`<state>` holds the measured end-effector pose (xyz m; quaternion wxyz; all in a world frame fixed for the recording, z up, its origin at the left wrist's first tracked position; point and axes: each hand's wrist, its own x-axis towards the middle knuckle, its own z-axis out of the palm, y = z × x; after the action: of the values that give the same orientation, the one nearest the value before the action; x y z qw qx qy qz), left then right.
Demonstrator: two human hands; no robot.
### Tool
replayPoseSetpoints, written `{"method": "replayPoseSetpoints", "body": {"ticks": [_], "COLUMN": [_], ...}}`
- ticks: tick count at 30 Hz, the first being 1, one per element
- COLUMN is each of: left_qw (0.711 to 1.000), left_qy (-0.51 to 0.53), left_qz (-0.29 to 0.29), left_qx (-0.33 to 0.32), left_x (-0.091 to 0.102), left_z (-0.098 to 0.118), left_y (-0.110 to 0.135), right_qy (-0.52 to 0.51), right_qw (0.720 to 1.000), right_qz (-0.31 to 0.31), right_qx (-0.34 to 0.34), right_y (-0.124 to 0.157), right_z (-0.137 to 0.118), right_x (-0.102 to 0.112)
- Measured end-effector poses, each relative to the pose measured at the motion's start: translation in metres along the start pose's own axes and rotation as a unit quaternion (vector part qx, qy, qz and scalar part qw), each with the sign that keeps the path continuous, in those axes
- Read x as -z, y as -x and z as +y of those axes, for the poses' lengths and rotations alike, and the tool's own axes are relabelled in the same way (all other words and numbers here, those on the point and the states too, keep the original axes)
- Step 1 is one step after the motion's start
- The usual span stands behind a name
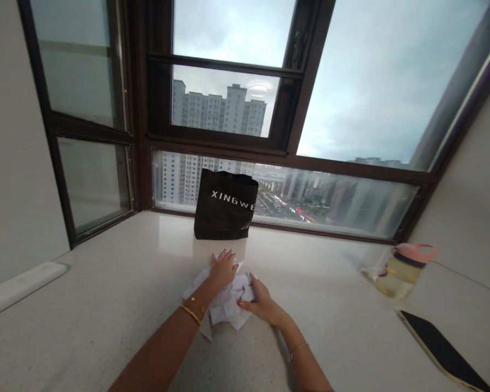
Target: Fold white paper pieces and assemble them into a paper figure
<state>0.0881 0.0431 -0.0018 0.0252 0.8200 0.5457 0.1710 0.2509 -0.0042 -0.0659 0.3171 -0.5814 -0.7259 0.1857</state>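
Observation:
A crumpled white sheet, paper or thin cloth (225,308), lies on the pale stone sill counter (106,305) in front of me. My left hand (222,268) rests flat on its far part, fingers stretched out toward the window. My right hand (260,301) lies on its right edge, fingers curled onto a fold with the thumb beside it. A gold bangle sits on my left wrist and a thin chain on my right. Behind the sheet stands a black bag (225,205) with white letters, upright against the window.
A clear bottle with a pink lid (404,268) lies tilted at the right. A dark phone (443,351) lies flat near the right front. A white power strip (20,286) runs along the left wall. Dark-framed windows close off the back.

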Motion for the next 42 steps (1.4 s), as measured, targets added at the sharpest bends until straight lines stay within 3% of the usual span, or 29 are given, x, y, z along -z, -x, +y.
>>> {"method": "replayPoseSetpoints", "body": {"ticks": [5,12,17,22,26,31,35,42], "left_qw": [0.999,0.997,0.998,0.993,0.996,0.999,0.999,0.998], "left_qy": [-0.008,-0.024,-0.037,-0.027,-0.026,-0.036,-0.037,-0.055], "left_qz": [-0.027,-0.035,0.023,0.031,0.016,0.009,0.007,0.018], "left_qx": [-0.032,-0.057,-0.044,-0.109,-0.089,-0.019,-0.006,-0.008], "left_x": [-0.007,0.006,0.015,-0.006,-0.022,-0.019,-0.011,0.001], "left_z": [-0.005,-0.019,-0.01,0.029,0.041,0.013,-0.019,-0.061], "left_y": [-0.01,0.007,0.022,0.051,0.065,0.064,0.063,0.063], "right_qy": [0.052,0.08,-0.066,-0.272,-0.276,-0.179,-0.043,0.083], "right_qw": [0.989,0.987,0.994,0.956,0.954,0.98,0.997,0.996], "right_qz": [-0.13,-0.13,-0.073,0.093,0.106,0.083,0.056,0.031], "right_qx": [-0.044,-0.048,-0.053,-0.058,-0.055,-0.012,0.0,0.016], "right_y": [0.008,0.013,0.007,-0.009,-0.015,-0.014,-0.012,-0.006], "right_z": [-0.012,-0.034,-0.029,-0.004,0.009,0.008,0.002,-0.011], "right_x": [0.013,0.007,0.011,0.013,0.0,-0.012,-0.013,-0.009]}}
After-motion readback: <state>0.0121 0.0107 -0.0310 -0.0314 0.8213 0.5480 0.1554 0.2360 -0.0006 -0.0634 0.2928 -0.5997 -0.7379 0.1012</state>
